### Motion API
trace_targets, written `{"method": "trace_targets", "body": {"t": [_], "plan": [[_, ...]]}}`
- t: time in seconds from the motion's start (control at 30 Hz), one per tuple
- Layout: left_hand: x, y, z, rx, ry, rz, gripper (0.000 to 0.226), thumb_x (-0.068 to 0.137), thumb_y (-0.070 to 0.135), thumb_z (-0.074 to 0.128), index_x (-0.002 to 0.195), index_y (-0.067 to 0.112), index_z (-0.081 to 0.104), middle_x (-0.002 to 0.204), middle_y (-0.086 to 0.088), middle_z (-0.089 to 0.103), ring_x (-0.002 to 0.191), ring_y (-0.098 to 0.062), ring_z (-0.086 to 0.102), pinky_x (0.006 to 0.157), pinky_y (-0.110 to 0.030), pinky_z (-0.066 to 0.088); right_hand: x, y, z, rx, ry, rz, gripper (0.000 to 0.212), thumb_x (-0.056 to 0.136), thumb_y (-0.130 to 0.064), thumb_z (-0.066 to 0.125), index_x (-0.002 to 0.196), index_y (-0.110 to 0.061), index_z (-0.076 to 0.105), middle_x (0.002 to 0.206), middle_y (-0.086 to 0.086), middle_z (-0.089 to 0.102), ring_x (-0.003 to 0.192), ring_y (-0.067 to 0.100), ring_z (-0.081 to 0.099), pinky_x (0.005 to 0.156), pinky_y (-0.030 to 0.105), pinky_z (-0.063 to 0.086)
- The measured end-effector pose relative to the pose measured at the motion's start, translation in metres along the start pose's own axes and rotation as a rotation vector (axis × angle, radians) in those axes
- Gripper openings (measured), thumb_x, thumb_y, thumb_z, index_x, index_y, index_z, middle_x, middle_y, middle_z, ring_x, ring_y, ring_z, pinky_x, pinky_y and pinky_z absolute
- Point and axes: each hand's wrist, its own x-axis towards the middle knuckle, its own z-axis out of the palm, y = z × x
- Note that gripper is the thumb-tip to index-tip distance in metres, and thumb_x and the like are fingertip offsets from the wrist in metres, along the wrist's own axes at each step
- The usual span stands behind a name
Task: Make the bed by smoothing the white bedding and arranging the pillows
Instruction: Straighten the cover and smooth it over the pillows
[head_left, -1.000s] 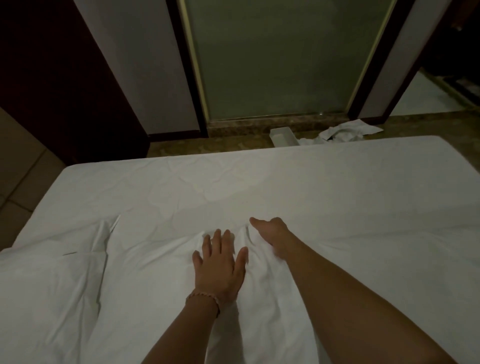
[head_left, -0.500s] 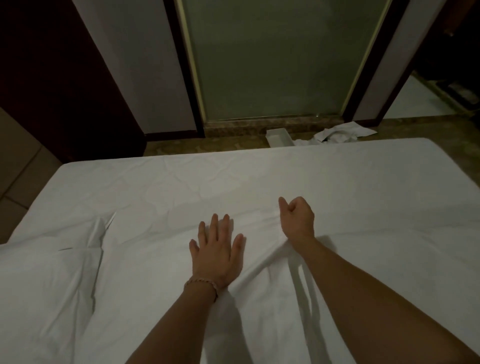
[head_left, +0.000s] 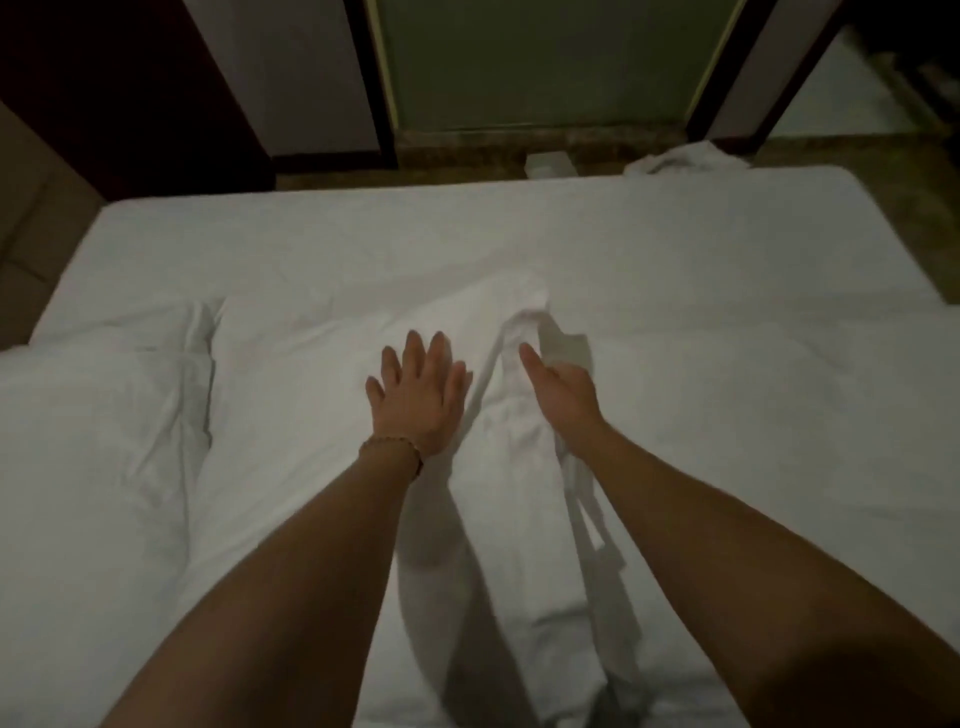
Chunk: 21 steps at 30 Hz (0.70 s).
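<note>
The white bedding (head_left: 675, 291) covers the whole bed, creased through the middle. My left hand (head_left: 418, 395) lies flat on it with the fingers spread, a thin bracelet at the wrist. Just to its right, my right hand (head_left: 563, 387) grips a raised fold of the bedding (head_left: 524, 325); the cloth is bunched above the hand and a strip of it trails under my wrist. A rumpled white pillow (head_left: 93, 415) lies at the bed's left side, apart from both hands.
Beyond the bed's far edge, a small white box (head_left: 550, 163) and a crumpled white cloth (head_left: 680, 158) lie on the floor by a frosted glass door (head_left: 545, 62). A dark wooden cabinet (head_left: 104, 88) stands at the far left.
My right hand has lifted a fold of the bedding off the bed and drawn it toward me. My left hand stays flat on the sheet.
</note>
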Motion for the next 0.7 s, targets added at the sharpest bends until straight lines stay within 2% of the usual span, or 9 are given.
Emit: {"method": "trace_targets", "body": {"t": [0.07,0.13,0.17,0.23,0.33,0.47,0.6,0.7], "plan": [[-0.018,0.002,0.006,-0.018,-0.025,0.000,0.061,0.101,0.059,0.014,0.157,0.036,0.004,0.167,0.002,-0.006,0.152,-0.033,-0.009,0.119,-0.059,0.002,-0.021,0.003,-0.003,-0.092,0.037,-0.053,0.056,0.095,-0.059,0.050,0.070,-0.010,0.060,0.069,0.004,0.059,0.067,0.020,0.059,0.064,0.029,0.040],[-0.029,0.005,0.009,-0.001,-0.021,0.006,0.062,0.101,0.059,0.013,0.157,0.035,0.003,0.167,0.002,-0.006,0.152,-0.033,-0.009,0.120,-0.060,0.002,-0.032,0.009,0.000,-0.167,0.029,-0.064,0.060,0.095,-0.059,0.049,0.106,-0.003,0.068,0.101,0.013,0.069,0.097,0.029,0.066,0.078,0.031,0.049],[-0.043,0.007,0.011,0.006,-0.044,0.010,0.062,0.101,0.059,0.014,0.158,0.035,0.003,0.167,0.002,-0.006,0.152,-0.033,-0.008,0.119,-0.060,0.003,-0.049,0.018,0.000,-0.189,0.033,-0.045,0.063,0.095,-0.058,0.049,0.119,-0.002,0.064,0.116,0.016,0.067,0.109,0.032,0.063,0.087,0.034,0.051],[-0.053,0.009,0.012,0.005,-0.042,0.026,0.062,0.101,0.058,0.017,0.158,0.034,0.005,0.167,0.001,-0.003,0.152,-0.034,-0.005,0.119,-0.061,0.006,-0.066,0.024,0.005,-0.205,0.060,-0.018,0.060,0.099,-0.051,0.047,0.128,0.002,0.057,0.127,0.020,0.061,0.117,0.037,0.058,0.096,0.040,0.049],[-0.067,0.008,0.011,0.016,-0.002,0.055,0.063,0.100,0.058,0.017,0.157,0.033,0.006,0.167,0.000,-0.001,0.152,-0.036,-0.003,0.118,-0.063,0.010,-0.081,0.030,0.009,-0.270,0.147,-0.017,0.051,0.104,-0.043,0.039,0.119,0.002,0.060,0.120,0.021,0.063,0.112,0.038,0.060,0.089,0.041,0.050],[-0.074,0.004,0.006,-0.016,-0.009,0.048,0.063,0.101,0.059,0.014,0.158,0.037,-0.001,0.167,0.003,-0.008,0.152,-0.032,-0.009,0.119,-0.061,0.004,-0.088,0.024,0.001,-0.279,0.223,-0.095,0.043,0.106,-0.035,0.037,0.108,0.001,0.059,0.110,0.021,0.064,0.102,0.037,0.062,0.078,0.037,0.047],[-0.077,0.000,0.006,-0.036,-0.007,0.039,0.061,0.101,0.061,0.013,0.156,0.042,-0.005,0.166,0.005,-0.011,0.152,-0.030,-0.011,0.118,-0.061,0.002,-0.093,0.031,-0.016,-0.272,0.325,-0.156,0.040,0.106,-0.032,0.038,0.101,0.002,0.058,0.101,0.022,0.064,0.093,0.038,0.064,0.076,0.040,0.050],[-0.077,0.003,0.008,-0.019,-0.051,0.030,0.061,0.100,0.062,0.014,0.155,0.045,-0.006,0.166,0.006,-0.012,0.152,-0.031,-0.012,0.118,-0.062,0.002,-0.096,0.042,-0.025,-0.251,0.346,-0.116,0.039,0.106,-0.031,0.039,0.098,0.003,0.057,0.099,0.024,0.064,0.091,0.040,0.064,0.075,0.042,0.051]]}}
